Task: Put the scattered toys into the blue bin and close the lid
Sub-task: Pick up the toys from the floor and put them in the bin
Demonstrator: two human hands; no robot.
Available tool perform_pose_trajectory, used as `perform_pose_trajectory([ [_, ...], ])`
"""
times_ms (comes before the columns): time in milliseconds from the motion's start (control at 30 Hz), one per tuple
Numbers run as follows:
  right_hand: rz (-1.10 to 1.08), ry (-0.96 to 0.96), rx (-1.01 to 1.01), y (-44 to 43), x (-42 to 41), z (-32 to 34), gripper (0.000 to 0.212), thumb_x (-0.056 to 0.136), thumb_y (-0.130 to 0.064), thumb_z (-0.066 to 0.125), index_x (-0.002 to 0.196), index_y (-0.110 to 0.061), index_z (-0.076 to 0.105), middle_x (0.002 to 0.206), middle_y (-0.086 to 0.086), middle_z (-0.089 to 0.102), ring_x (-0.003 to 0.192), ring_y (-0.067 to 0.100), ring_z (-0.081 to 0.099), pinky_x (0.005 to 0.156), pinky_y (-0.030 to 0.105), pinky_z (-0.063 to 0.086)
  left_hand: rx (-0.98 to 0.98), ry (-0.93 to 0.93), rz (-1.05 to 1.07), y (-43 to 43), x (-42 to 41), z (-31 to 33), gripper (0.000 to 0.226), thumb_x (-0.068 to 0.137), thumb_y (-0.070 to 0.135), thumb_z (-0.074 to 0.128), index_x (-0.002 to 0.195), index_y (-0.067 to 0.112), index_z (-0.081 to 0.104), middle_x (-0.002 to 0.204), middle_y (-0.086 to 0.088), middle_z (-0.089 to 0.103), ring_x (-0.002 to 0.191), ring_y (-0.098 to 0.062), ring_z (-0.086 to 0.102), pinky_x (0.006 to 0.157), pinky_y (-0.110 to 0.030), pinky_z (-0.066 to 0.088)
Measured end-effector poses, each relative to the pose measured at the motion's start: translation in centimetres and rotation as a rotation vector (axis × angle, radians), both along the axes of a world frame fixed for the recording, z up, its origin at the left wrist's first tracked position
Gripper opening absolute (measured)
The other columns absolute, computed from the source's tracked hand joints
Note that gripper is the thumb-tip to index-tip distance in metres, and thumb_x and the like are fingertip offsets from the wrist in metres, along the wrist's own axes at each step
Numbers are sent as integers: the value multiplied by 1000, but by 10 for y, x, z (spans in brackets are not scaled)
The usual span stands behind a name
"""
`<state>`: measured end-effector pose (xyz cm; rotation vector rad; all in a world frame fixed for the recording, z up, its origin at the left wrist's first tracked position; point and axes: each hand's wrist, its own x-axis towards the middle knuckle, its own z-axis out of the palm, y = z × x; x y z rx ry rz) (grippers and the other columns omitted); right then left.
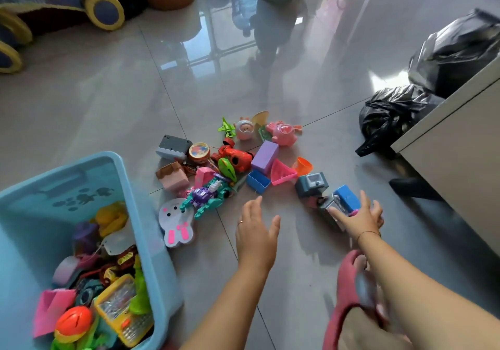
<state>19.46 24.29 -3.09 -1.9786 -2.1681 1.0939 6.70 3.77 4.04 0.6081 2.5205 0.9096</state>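
Glossy grey floor tiles (270, 79) fill the view, and the scattered toys (230, 165) sit in a loose heap right at the centre. At the far edge there's a pink pig (282, 133) beside a green plane (226, 127). Nearer in, a purple block (264, 156) leans against a red toy car (235, 157), with a grey shark box (174, 146) off to the left of the pile. A teal robot (208, 195) sprawls at the near edge, touching a rabbit-face toy (176, 222).

The blue bin (151, 230) stands open at lower left, just beside that rabbit, already partly filled with bright plastic pieces.

Now the hands. The left hand (257, 230) hovers above bare tile near the heap, fingers straight and slightly spread, holding nothing. The right hand (362, 219) is on a blue-and-grey toy (345, 199) at the right end of the pile, thumb along its near side and fingers curled round the far side. A grey toy (311, 186) sits just beside it.

Black bin bags (433, 79) slump against a pale cabinet (454, 155) on the right, and a pink slipper (346, 284) shows under the right forearm.
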Motion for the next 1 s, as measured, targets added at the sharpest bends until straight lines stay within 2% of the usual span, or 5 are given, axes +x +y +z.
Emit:
perform_pose_trajectory([
  [233,205,-88,-148,49,0,-17,111,63,-54,78,148,-31,11,157,4,5,139,35,16,106,46,32,-181,-185,-155,41,6,-48,66,93,47,47,148,25,19,150,1,25,134,-22,33,109,-35,32],
  [367,265,-78,-179,20,-22,-26,123,36,-78,59,145,-36,19,156,3,9,142,29,15,113,46,19,-219,-223,-163,47,9,-61,68,92,48,48,149,27,17,150,2,25,135,-21,32,109,-35,32],
  [533,331,-43,-143,-51,-51,-34,93,65,-54,74,143,-37,25,157,1,7,140,31,18,112,46,21,-204,-274,-120,27,7,-73,79,86,44,59,149,27,15,149,2,25,133,-22,35,106,-34,34],
  [833,276,333,-312,-152,-74,-32,87,67,-28,68,144,-23,27,154,7,12,140,26,18,106,46,38,-515,-144,-142,-52,-8,-91,120,68,48,75,149,29,-12,158,-1,-3,139,-27,26,109,-39,33],
  [1000,383,159,-179,-173,-48,-33,92,64,-32,65,145,-23,22,151,4,21,138,23,24,113,37,25,-595,-5,-183,-68,2,-98,111,72,51,68,148,30,-11,157,-3,-4,143,-25,12,115,-44,20],
])
